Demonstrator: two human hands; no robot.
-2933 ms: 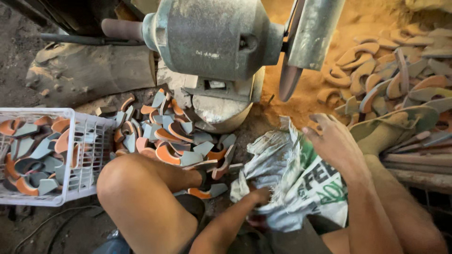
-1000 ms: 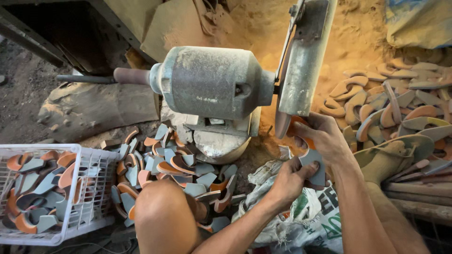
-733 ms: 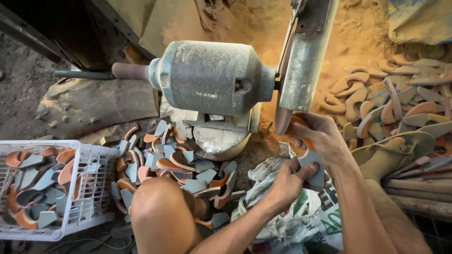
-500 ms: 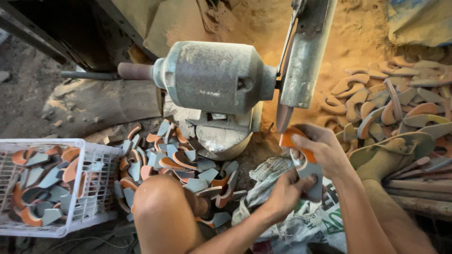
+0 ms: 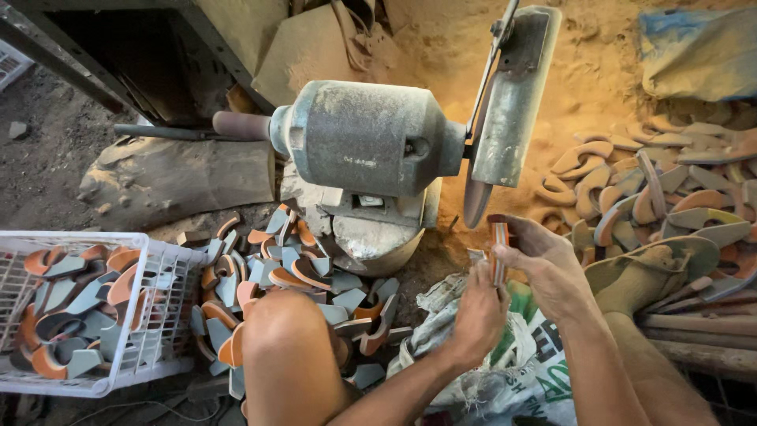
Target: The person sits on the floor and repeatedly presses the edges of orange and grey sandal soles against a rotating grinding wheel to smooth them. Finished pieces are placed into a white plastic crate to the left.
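Both hands' grip pinches striped sole piece (image 5: 498, 246) upright between fingertips.

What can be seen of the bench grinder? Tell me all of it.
The bench grinder is a grey, dust-caked metal motor drum lying level on a chipped pale base. A bare shaft stub sticks out one end. At the other end a boxy guard covers a thin wheel whose lower edge pokes out below. Orange dust coats the ground behind. Grey and orange cut pieces lie against the base. Neither of the hands touches it.
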